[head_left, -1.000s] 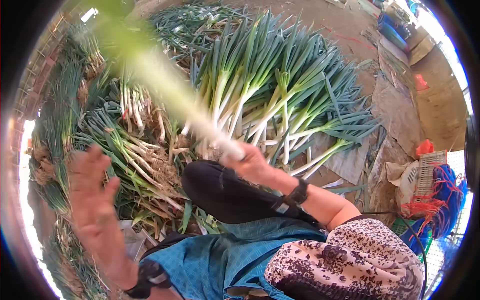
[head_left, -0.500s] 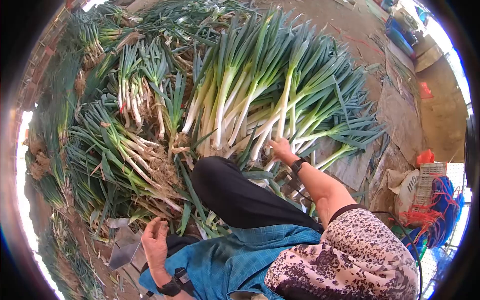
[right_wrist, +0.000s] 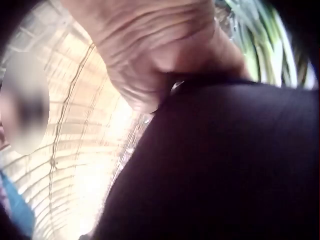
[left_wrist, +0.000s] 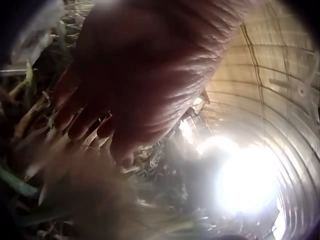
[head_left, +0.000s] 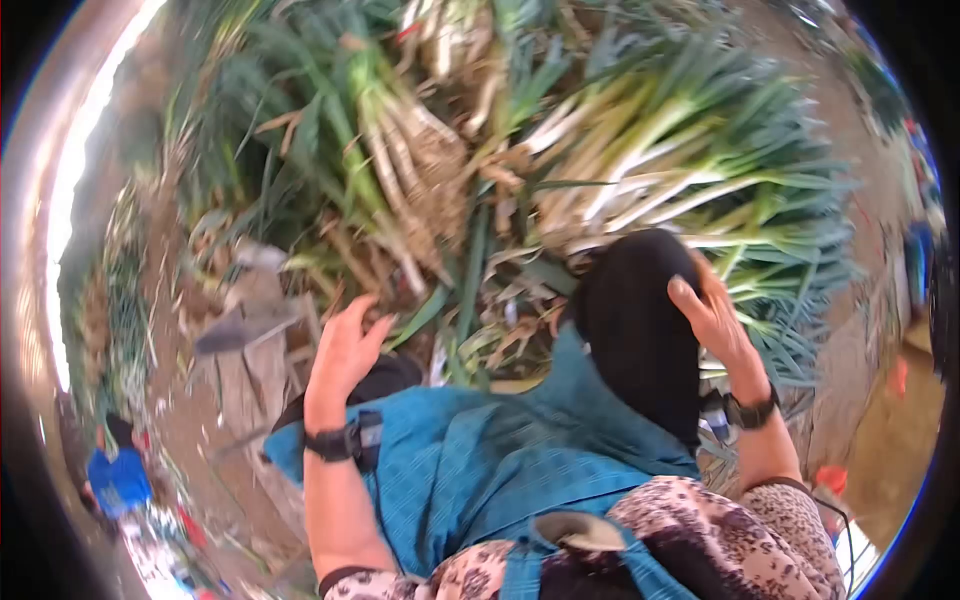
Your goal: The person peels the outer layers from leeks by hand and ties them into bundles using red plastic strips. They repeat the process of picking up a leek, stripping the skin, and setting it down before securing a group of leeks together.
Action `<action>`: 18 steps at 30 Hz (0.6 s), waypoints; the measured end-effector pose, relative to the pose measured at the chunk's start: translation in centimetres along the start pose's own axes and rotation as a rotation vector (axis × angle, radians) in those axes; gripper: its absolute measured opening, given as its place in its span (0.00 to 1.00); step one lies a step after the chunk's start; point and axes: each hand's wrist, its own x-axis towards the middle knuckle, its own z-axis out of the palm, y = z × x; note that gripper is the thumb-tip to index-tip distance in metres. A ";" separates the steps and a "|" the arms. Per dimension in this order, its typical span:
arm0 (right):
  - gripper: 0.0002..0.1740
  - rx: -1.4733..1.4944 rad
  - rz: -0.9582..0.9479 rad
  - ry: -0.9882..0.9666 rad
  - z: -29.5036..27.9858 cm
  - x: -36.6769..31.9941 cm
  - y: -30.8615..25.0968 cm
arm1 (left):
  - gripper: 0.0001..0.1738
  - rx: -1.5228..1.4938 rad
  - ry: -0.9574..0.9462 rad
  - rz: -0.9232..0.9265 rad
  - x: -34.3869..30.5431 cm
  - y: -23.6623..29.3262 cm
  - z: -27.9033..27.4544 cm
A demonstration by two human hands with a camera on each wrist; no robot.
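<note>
Right hand [head_left: 718,320] now off the leeks [head_left: 655,190], fingers laid on my knee [head_left: 640,290]; left hand's [head_left: 342,350] fingers spread. Handling seems paused.

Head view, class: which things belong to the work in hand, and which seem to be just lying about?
Likely part of the job:
- pale-stemmed green onions, fanned out at upper right
- rooted green onions, left of them

Apparently just lying about:
- orange-red scrap, far right
- blue object, right edge

Leeks [head_left: 690,190] heaped, white stems left, green leaves fanned right (root-tangled bunch [head_left: 398,150] beside).
</note>
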 end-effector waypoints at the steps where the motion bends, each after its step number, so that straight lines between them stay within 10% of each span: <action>1: 0.28 -0.250 -0.086 0.102 0.7 -1.7 -3.9 | 0.22 -0.061 0.041 -0.046 0.0 -1.3 0.3; 5: 0.28 -0.881 -0.410 0.176 2.4 -1.5 -7.6 | 0.23 0.338 -0.087 -0.015 -0.2 -2.9 1.4; 8: 0.22 -0.738 -0.576 -0.017 5.1 1.8 -10.8 | 0.24 0.020 -0.128 0.062 0.0 -2.1 1.1; 14: 0.18 -0.769 -0.469 -0.545 14.3 16.3 -12.6 | 0.24 0.116 0.122 -0.021 -1.0 -2.0 -2.9; 18: 0.18 -0.872 -0.488 -0.382 19.1 26.4 -6.9 | 0.25 0.031 0.114 -0.130 -1.6 -1.9 -4.9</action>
